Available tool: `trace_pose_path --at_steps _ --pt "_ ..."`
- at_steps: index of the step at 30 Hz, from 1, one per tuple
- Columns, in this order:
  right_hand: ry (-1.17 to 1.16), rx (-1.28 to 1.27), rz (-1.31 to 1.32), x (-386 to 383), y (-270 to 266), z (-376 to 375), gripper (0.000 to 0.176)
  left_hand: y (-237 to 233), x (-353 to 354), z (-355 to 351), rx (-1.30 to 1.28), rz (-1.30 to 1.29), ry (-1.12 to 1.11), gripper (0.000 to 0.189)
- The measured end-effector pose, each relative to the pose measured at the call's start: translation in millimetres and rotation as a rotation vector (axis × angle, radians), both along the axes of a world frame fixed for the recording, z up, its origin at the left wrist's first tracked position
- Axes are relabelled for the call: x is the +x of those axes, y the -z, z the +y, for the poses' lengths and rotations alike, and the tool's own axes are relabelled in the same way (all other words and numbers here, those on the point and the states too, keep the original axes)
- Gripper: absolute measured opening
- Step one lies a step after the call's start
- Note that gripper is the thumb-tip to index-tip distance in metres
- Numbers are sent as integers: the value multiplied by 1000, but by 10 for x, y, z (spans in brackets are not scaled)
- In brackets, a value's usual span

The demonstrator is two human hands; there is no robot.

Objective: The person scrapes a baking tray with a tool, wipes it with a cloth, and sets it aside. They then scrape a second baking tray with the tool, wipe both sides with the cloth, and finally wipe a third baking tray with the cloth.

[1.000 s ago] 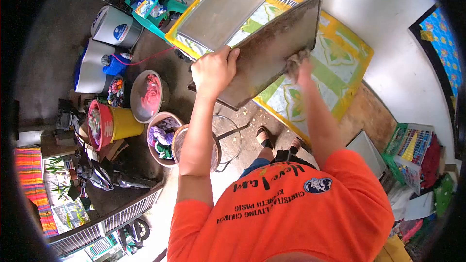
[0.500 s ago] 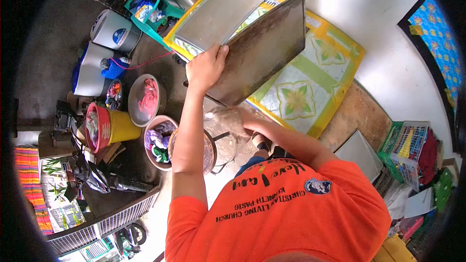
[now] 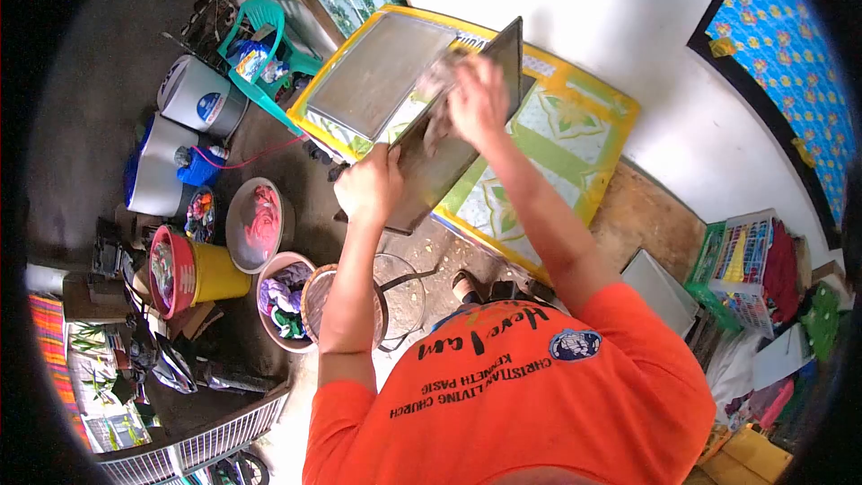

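My left hand [image 3: 370,187] is closed round the near-left edge of a dark, flat metal tray [image 3: 422,184], which it holds up tilted, nearly on edge. My right hand [image 3: 478,101] is closed on a greyish cloth [image 3: 438,81] against the tray's upper part; motion smears both hand and cloth. Behind them, a second flat tray [image 3: 382,72] lies on a table [image 3: 561,117] with a green-and-white patterned cover and yellow tape edging. The tray's lower edge hangs just off the table's near side.
On the left stand a tub with pink cloth [image 3: 235,238], a basin of laundry [image 3: 269,328], a yellow bucket [image 3: 223,272] and a green plastic chair [image 3: 260,18]. A round woven stool [image 3: 310,305] is by my left forearm. Crates [image 3: 745,260] stand at right.
My right hand has swung up from below the tray onto its face with the cloth. The tray, still in my left hand, has tilted more steeply. The view has shifted slightly.
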State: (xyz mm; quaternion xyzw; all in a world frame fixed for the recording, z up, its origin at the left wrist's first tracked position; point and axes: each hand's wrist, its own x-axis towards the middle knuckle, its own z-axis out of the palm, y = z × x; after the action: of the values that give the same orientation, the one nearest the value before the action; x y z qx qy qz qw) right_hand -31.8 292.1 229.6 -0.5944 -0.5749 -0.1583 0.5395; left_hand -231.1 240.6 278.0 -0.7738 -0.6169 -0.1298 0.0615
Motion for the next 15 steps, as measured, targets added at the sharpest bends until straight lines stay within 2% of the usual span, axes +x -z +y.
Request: trace_pose_path --at_steps 3,5,8,11,14,15 --pt "307 140 235 609 162 475 21 37 -158 -195 111 -33 17 26" --pt "201 -75 492 1000 271 665 26 29 -255 -269 108 -75 17 28" --pt "-75 -381 781 1303 601 674 31 10 -385 -344 151 -250 16 26" --pt "32 -390 856 1421 1022 557 32 -86 -496 -390 126 -406 -19 27" --pt "113 -7 713 1411 1335 541 31 -231 -473 -419 150 -527 -12 27" --pt "137 19 765 1403 1399 580 30 -251 -444 -422 156 -528 -10 27"
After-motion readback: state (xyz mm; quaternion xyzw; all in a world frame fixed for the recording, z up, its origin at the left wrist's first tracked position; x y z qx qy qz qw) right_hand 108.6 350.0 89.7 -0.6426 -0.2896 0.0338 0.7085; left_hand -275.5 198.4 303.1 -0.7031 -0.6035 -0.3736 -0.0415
